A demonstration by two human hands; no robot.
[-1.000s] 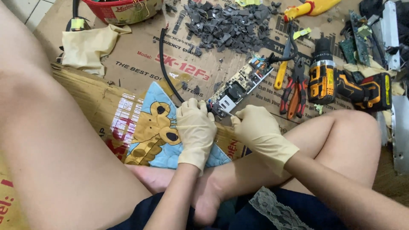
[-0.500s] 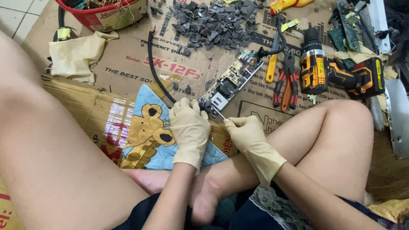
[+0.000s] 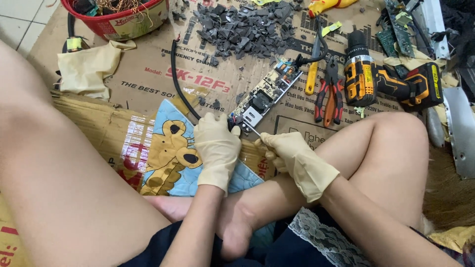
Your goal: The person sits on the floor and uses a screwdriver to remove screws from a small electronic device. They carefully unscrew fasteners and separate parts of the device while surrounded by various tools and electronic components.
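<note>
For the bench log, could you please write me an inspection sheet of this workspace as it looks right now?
Surface: flattened cardboard on the floor, with a cartoon-bear mat on it.
Job's things: long circuit board, its near end at the gloved hands; a thin metal tool pokes from the right hand towards it.
Clutter: pile of grey broken pieces, red-handled pliers, yellow screwdriver, yellow-black drill, red basket, spare gloves.
Grippers: left hand gloved, on the board's end; right hand gloved, closed on the tool.
Cables: black cable curving to the left hand.
Surroundings: tiled floor at top left.
</note>
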